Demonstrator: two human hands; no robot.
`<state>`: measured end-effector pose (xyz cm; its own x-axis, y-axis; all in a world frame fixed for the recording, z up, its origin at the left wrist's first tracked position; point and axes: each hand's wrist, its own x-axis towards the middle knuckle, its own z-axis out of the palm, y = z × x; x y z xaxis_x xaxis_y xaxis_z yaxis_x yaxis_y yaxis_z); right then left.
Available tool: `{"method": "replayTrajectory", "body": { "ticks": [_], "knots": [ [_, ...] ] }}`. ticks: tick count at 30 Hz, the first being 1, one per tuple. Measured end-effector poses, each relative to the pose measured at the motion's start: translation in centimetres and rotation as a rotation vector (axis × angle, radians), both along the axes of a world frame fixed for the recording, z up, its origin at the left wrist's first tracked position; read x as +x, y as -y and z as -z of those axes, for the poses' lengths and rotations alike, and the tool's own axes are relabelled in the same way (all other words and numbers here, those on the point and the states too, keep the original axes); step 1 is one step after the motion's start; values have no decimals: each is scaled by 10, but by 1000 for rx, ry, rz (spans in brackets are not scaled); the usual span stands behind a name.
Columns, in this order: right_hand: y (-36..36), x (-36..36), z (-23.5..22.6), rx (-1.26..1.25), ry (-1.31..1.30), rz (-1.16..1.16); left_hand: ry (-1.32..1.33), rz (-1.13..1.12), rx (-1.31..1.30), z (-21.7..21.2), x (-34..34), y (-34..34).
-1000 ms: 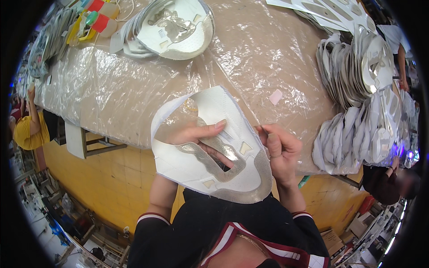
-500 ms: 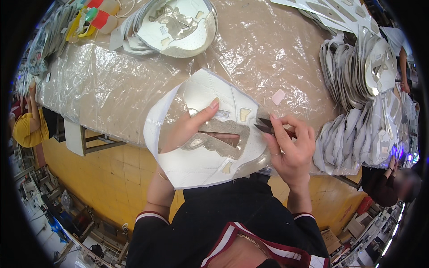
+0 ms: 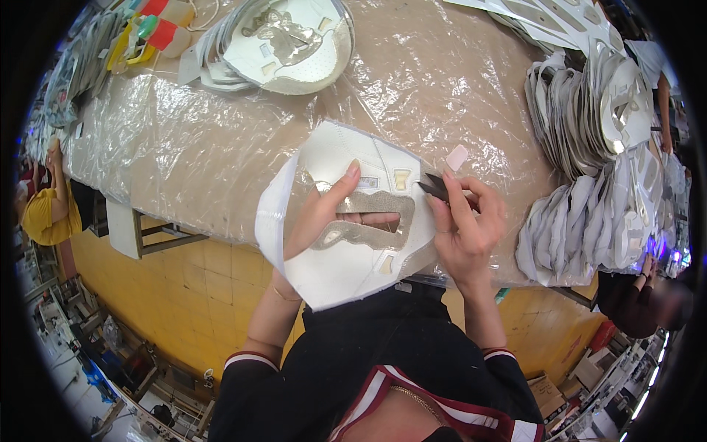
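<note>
A white and grey shoe upper (image 3: 353,269) is spread out in front of me, with an opening in its middle. My left hand (image 3: 320,210) is closed on it, thumb on top and fingers underneath; a finger shows through the opening. In my right hand (image 3: 471,232) is a pair of dark thread snips (image 3: 434,188), pinched between thumb and fingers. The snips' blades point left at the upper's right edge, near a small cream-coloured window. Whether they touch it or cut a thread, I cannot tell.
Plastic sheeting covers the table (image 3: 206,166). A small pink piece (image 3: 457,157) lies beyond my right hand. Stacked uppers (image 3: 294,74) stand at the back, more stacks (image 3: 589,214) at the right. Bottles with red bands (image 3: 171,38) are at the far left. Other people work at both sides.
The upper has shifted slightly right and tilted in my left hand. My right hand has moved a little left and up with the snips, which stay near the upper's right edge.
</note>
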<state>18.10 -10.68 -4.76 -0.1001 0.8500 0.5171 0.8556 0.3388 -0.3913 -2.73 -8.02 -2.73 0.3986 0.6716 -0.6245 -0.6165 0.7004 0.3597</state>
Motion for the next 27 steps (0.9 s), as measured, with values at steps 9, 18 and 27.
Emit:
{"method": "replayTrajectory", "body": {
  "ticks": [9, 18, 27],
  "knots": [
    [-4, -5, 45, -285, -467, 41, -253, 38, 208, 31, 8, -10],
    [-11, 7, 47, -26, 10, 104, -517, 330, 424, 42, 3, -16],
    [-20, 0, 54, -134, -75, 115, -1798, -106, 715, -13, -82, -19]
  ]
}}
